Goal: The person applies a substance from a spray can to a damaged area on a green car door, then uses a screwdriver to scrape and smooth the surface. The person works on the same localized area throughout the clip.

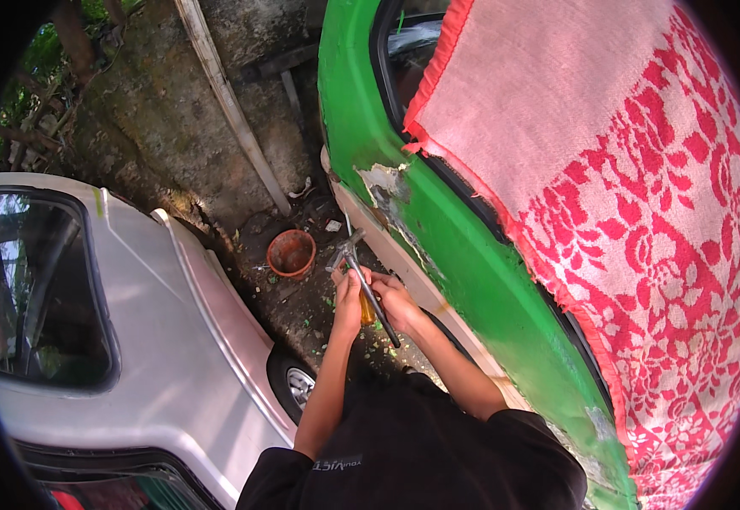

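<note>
My two hands are together in front of my body, above the ground between two cars. My left hand (349, 299) is closed round a hammer (376, 306) near its metal head, and the dark handle slants down toward me. My right hand (394, 303) is closed beside it, its fingertips at the handle; what lies inside its fingers is hidden. Between the palms, under the hammer handle, shows a see-through yellow piece (367, 311), perhaps a tool grip. A thin rod (348, 224) sticks up past the hammer head.
A green car (472, 263) with peeling, patched paint stands at my right, a red and white floral cloth (608, 229) over it. At my left is a silver car (166, 314). Ahead are a terracotta pot (291, 253), a leaning wooden plank (232, 106) and a stained wall (145, 110).
</note>
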A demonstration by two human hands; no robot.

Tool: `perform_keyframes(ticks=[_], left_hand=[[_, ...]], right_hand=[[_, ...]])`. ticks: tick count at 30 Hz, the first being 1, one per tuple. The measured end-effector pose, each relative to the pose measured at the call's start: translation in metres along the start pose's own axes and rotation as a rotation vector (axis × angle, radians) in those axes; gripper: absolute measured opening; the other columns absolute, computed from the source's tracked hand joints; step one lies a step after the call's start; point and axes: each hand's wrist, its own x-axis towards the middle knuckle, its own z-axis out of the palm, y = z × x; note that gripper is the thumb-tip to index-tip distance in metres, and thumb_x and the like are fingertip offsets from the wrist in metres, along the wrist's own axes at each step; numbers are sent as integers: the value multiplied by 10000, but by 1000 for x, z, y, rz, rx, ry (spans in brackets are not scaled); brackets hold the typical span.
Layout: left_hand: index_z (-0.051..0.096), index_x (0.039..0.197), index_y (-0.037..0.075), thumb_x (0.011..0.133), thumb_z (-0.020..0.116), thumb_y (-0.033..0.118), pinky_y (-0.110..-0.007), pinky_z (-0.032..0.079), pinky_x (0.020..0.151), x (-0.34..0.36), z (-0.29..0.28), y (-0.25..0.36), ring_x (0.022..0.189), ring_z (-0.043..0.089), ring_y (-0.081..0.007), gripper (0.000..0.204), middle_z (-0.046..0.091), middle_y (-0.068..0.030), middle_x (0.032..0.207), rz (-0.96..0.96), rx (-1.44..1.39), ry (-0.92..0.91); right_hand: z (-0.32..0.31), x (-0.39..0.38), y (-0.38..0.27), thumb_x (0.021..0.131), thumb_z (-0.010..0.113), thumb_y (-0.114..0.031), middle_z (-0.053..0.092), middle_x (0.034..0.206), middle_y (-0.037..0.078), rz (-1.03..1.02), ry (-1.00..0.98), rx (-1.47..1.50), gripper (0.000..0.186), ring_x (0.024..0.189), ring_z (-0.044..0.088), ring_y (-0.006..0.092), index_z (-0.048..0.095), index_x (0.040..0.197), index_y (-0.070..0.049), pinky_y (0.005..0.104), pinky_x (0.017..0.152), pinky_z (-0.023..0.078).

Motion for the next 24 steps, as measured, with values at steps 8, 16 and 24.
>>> perform_keyframes(ticks=[8,16,24], left_hand=[[503,1081,88,1030,362,480,-279,391,844,-8,6,20,876,462,-109,420,484,-3,938,-61,-345,127],[403,872,130,1038,323,481,-230,272,376,-8,-17,34,411,335,-93,396,402,-9,588,-91,-458,126],[426,869,127,1040,344,465,-230,227,383,-14,-19,19,415,248,-70,387,315,17,579,-220,-446,154]], right_hand=[[-2,-6,-21,1020,503,-216,603,1011,60,-212,-4,-308,236,771,642,148,546,1125,-9,279,708,519],[-41,-41,-48,1007,512,-205,558,874,58,-239,62,-326,173,426,487,98,444,1088,-68,245,358,380],[-35,-60,-64,1019,412,-122,484,963,56,-264,64,-216,554,499,413,78,219,1538,-142,202,397,319]])
